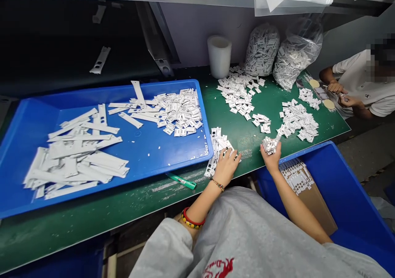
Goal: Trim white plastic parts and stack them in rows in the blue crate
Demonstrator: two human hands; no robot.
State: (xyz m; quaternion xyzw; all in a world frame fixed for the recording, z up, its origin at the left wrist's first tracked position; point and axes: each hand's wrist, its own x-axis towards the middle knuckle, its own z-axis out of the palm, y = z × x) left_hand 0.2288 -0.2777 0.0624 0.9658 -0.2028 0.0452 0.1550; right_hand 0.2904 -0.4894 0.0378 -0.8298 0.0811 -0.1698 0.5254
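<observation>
My left hand [226,167] lies on a loose stack of white perforated strips [217,151] at the front of the green work mat [247,142], its fingers pressing on them. My right hand [271,156] is a little to the right, closed around a small bunch of white punched pieces [269,145]. Beyond it, several heaps of small white pieces [298,120] lie on the mat. Another heap [237,93] lies farther back, near the far edge. Both hands are bare, with bracelets on my left wrist.
A blue tray [148,146] holds long white strips and small pieces to the left, with a green marker [181,181] just below its edge. Filled clear bags [262,49] and a white roll [219,56] stand behind. A co-worker's hands [341,94] work at right. A blue bin [333,187] sits below the mat.
</observation>
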